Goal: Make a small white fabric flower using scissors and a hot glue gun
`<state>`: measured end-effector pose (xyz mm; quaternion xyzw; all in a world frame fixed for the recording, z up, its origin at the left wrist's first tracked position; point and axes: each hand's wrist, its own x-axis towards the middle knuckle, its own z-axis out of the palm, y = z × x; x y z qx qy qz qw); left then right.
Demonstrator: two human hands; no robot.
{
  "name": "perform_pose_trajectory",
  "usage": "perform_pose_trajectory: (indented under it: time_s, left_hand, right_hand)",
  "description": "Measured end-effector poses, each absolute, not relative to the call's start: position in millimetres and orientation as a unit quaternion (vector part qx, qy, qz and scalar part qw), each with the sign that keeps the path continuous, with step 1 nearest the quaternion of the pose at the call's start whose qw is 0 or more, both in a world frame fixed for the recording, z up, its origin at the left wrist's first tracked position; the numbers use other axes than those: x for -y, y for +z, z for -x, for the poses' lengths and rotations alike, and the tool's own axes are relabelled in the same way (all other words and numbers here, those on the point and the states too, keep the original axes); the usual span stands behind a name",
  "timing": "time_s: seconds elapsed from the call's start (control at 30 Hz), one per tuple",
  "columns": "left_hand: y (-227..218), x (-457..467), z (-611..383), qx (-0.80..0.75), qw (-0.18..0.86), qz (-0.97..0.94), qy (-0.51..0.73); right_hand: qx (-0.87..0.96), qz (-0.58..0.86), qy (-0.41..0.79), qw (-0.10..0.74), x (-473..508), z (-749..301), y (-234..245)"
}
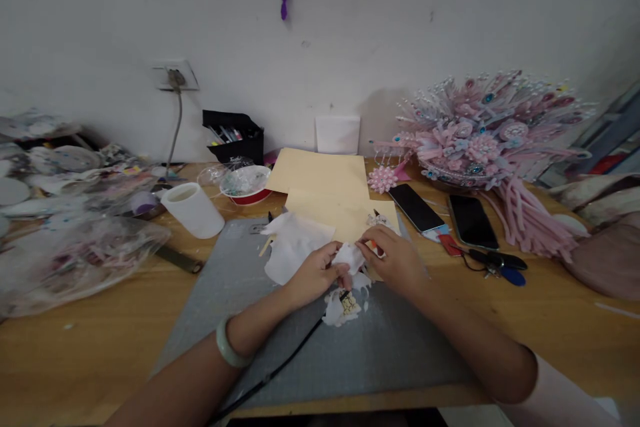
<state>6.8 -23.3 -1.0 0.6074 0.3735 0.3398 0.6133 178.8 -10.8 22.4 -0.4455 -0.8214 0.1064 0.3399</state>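
Observation:
My left hand (320, 273), a pale green bangle (229, 344) on its wrist, pinches a small white sheet-like piece (348, 256) over the grey cutting mat (300, 353). My right hand (395, 257) has its fingers closed at the upper right edge of that piece. Something orange shows beneath the right fingers; its kind is hidden. To the left lies a larger white sheet (293, 250) with uneven edges. White scraps (336, 313) and a patterned bit sit just below the hands, where a black cord (295, 352) ends.
Cream cardboard sheets (320, 173) lie behind the hands. A white cylinder (194, 211), red-rimmed bowl (246, 185) and plastic bags (75, 260) stand left. Two phones (416, 207), keys (493, 263) and a pink beaded headdress (480, 140) occupy the right. A wall closes the back.

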Motion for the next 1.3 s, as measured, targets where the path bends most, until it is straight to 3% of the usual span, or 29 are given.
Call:
perform_pose_trajectory:
  time_s: [0.37, 0.83, 1.07, 1.3]
  left_hand:
    - [-2.5, 23.6, -7.0, -0.376, 0.604, -0.618, 0.334]
    - [-6.1, 21.1, -5.9, -0.391, 0.612, -0.602, 0.331]
    - [-2.2, 19.1, -6.5, -0.373, 0.617, -0.565, 0.402]
    - [-4.6, 25.9, -7.9, -0.381, 0.519, -0.622, 0.446]
  right_hand:
    - [0.867, 0.38, 0.056, 0.317, 10.9, -176.7, 14.8]
    - [0.863, 0.346, 0.263, 0.257, 7.2, -178.3, 21.6]
    - [0.752, 0.477, 0.34, 0.301, 3.6, -176.0, 13.9]
    - [0.718, 0.456, 0.431, 0.301, 5.7, -177.1, 17.6]
